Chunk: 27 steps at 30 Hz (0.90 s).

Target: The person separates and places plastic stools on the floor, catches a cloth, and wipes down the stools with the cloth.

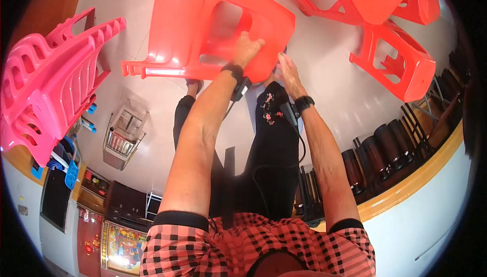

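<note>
A red plastic chair point(172, 28) with cut-out openings lies tipped in front of me, filling the upper middle of the head view. My left hand point(247, 49) is on its panel beside an opening, fingers bent against the plastic; a black band circles the wrist. My right hand point(289, 74) is just off the chair's right-hand corner, fingers stretched out; I cannot tell whether its fingertips touch the edge. Below the hands, a pale bluish-purple thing point(252, 112) shows partly behind my leg.
More red chairs point(401, 59) stand at the upper right. Stacked pink chairs point(66, 74) are on the left, with a metal-framed stool point(123, 132) on the floor nearby. Dark wooden chairs point(383, 148) line the right side along a wooden ledge point(401, 188). Pale tiles point(157, 99) cover the floor.
</note>
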### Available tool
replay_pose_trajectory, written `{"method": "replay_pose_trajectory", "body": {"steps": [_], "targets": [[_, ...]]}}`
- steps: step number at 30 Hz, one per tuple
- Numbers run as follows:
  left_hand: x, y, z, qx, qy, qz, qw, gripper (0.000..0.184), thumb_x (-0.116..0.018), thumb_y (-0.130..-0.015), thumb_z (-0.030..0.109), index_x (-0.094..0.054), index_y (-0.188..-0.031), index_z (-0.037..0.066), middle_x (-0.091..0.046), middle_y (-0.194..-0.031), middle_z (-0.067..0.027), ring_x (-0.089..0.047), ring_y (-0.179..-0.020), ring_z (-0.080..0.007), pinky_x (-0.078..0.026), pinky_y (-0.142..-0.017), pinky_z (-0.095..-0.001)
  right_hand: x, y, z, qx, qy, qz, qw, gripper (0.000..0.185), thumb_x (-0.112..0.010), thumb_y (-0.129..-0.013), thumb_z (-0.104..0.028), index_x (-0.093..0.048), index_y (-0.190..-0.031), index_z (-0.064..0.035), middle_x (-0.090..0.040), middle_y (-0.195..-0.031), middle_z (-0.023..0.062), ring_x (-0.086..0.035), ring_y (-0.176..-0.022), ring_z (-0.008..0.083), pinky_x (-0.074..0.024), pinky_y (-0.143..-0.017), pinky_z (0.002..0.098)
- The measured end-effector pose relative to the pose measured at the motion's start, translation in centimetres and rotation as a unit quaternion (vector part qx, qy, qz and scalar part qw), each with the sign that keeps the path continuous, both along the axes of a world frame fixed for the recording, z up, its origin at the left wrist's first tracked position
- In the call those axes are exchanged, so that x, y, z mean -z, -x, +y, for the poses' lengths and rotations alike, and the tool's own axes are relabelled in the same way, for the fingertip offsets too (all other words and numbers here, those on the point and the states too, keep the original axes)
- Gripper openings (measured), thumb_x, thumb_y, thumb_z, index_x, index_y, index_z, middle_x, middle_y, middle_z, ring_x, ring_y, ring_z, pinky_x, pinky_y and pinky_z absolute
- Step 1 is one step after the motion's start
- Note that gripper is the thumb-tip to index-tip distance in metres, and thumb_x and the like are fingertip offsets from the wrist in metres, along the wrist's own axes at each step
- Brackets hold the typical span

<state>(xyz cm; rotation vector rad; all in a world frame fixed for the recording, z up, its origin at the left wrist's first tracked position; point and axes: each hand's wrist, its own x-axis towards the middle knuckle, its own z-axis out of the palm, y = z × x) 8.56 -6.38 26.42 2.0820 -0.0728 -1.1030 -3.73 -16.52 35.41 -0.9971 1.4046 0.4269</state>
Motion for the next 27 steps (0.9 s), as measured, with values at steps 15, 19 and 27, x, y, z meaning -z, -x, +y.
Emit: {"method": "replay_pose_trajectory", "body": {"steps": [15, 19, 27], "targets": [[-0.3, 0.7, 1.9, 0.047, 0.057, -0.099, 0.992, 0.042, -0.063, -0.082, 0.028, -0.053, -0.106, -0.005, -0.06, -0.094, -0.0251, -0.059, -0.089, -0.04, -0.047, -0.079, -0.0467, -0.2, -6.0, 3.4, -0.167, 0.216, -0.161, 0.948, 0.03, -0.05, -0.1, -0.027, -0.06, -0.116, -0.0034, -0.061, -0.107, 0.0034, -0.058, -0.097, 0.0131, -0.0478, -0.082, 0.0279], [-7.9, -4.0, 10.8, 0.122, 0.14, 0.045, 0.982, 0.022, -0.057, -0.087, 0.017, -0.055, -0.103, 0.001, -0.059, -0.082, -0.0135, -0.057, -0.072, -0.0275, -0.047, -0.069, -0.0376, -1.2, -9.5, 7.1, -0.214, 0.187, -0.24, 0.928, 0.019, -0.055, -0.097, -0.018, -0.062, -0.107, -0.0027, -0.063, -0.097, 0.006, -0.059, -0.09, 0.0138, -0.0485, -0.079, 0.0287], [-11.4, -13.8, 31.4, 0.016, -0.119, -0.341, 0.932, 0.042, -0.069, -0.085, 0.017, -0.053, -0.12, 0.0, -0.057, -0.116, -0.0179, -0.055, -0.111, -0.0281, -0.045, -0.089, -0.0387, -2.0, -19.1, 21.8, -0.52, 0.289, -0.48, 0.645, 0.022, -0.064, -0.075, -0.012, -0.064, -0.095, -0.0033, -0.061, -0.095, 0.0095, -0.056, -0.097, 0.0271, -0.0446, -0.081, 0.041]]}}
